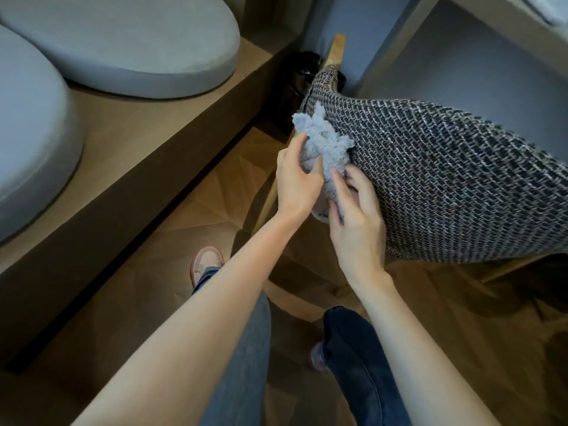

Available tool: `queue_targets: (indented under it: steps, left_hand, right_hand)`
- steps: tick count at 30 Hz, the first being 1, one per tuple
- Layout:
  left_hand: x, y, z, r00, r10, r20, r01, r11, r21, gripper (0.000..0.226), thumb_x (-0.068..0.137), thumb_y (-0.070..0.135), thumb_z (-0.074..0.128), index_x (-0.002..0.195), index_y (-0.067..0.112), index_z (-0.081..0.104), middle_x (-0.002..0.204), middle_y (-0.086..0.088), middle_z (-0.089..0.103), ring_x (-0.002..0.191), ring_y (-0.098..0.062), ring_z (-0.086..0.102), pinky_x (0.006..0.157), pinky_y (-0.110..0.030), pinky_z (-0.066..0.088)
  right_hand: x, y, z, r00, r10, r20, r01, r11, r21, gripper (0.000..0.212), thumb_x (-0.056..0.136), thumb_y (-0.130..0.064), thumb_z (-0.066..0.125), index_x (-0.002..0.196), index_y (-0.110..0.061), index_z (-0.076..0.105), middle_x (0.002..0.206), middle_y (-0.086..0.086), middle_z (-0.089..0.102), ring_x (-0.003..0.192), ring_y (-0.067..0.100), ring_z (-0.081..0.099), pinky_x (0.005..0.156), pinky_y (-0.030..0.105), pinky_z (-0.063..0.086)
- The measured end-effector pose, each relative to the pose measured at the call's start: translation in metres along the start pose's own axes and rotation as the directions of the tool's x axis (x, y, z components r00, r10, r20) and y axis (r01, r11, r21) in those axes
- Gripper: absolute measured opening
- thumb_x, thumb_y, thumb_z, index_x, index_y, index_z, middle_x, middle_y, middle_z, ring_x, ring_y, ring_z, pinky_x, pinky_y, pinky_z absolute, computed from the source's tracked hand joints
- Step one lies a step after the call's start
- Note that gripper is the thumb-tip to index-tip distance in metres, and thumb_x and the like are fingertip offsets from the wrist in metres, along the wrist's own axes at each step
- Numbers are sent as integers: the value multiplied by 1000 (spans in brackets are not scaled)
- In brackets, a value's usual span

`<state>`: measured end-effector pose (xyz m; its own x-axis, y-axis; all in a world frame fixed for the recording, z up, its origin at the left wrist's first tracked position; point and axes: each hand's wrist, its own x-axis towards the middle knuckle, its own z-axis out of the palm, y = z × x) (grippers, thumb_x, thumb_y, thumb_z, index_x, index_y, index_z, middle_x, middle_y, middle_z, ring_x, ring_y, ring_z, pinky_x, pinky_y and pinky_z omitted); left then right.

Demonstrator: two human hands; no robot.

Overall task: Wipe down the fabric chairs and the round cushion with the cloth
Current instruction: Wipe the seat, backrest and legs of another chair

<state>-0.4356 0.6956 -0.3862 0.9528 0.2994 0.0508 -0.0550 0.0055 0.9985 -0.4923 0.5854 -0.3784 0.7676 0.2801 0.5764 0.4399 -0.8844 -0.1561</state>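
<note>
Between both hands, the cloth presses against the fabric chair

Lounge-like seating area, parquet floor, wooden bench with grey cushions, woven fabric chair

No legible text anywhere, apparently.

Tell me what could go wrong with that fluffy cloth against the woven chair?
The cloth is bunched between the left hand and right hand, so it may wipe only a narrow strip. Its loops might snag on the coarse weave of the chair. Neither hand steadies the chair, so it could shift.
</note>
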Motion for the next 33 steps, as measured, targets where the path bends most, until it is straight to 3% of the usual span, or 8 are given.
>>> queue_targets:
  steps: [3,6,12,16,20,26,30,33]
  left_hand:
    - [12,-21,-4,993,-105,48,104,994,17,47,92,9,57,138,14,46,131,-5,54,119,-11,47,105,-28,40]
    - [19,-30,-7,968,-231,103,234,972,-21,44,93,6,55,136,14,49,129,-6,58,119,-19,53,102,-44,46]
    - [14,-5,-12,997,-79,-23,76,991,-109,47,94,7,56,140,10,46,142,-5,49,127,-6,41,103,-17,32]
    - [42,26,-8,993,-17,-120,-14,968,-251,42,93,8,59,135,11,53,134,-4,57,125,-13,50,106,-27,40]
    - [74,23,0,993,42,-111,-57,989,-134,37,93,8,59,129,11,60,123,-2,65,115,-11,57,100,-27,45]
    - [83,-11,9,985,99,-140,-91,994,60,20,89,1,48,82,6,66,77,-14,66,66,-17,54,63,-37,44]
    - [80,-23,3,993,-69,-94,78,991,104,24,91,1,48,100,9,69,96,-10,70,89,-22,62,76,-37,49]
    - [74,-3,-2,996,-93,2,93,993,-71,35,100,17,43,132,16,57,128,-3,62,118,-16,56,101,-32,44]
  right_hand:
    - [-6,2,19,986,33,161,-31,999,-14,62,83,8,65,141,-6,48,150,11,39,133,24,46,99,37,51]
    - [-3,0,28,960,65,273,-58,998,-34,69,83,7,66,145,-8,42,155,7,32,136,25,43,99,40,51]
    - [9,-6,10,988,52,144,-71,989,128,62,86,9,62,144,-4,42,151,13,38,139,24,38,109,31,39]
    - [27,-15,-2,994,19,103,-39,980,194,54,95,4,51,146,0,35,155,13,30,144,20,28,116,21,26]
    - [35,-11,-4,990,9,143,-37,980,197,53,97,3,46,148,-2,33,157,8,28,146,15,25,117,20,23]
    - [32,-2,-2,998,-33,60,19,976,215,49,94,7,49,143,3,41,151,14,39,141,18,35,114,17,27]
    - [28,2,-5,997,-55,50,43,977,209,47,94,7,48,141,4,42,149,15,41,140,20,37,114,20,29]
    - [27,3,-6,997,-56,45,45,977,207,48,94,7,49,141,3,43,148,15,41,139,20,38,114,22,30]
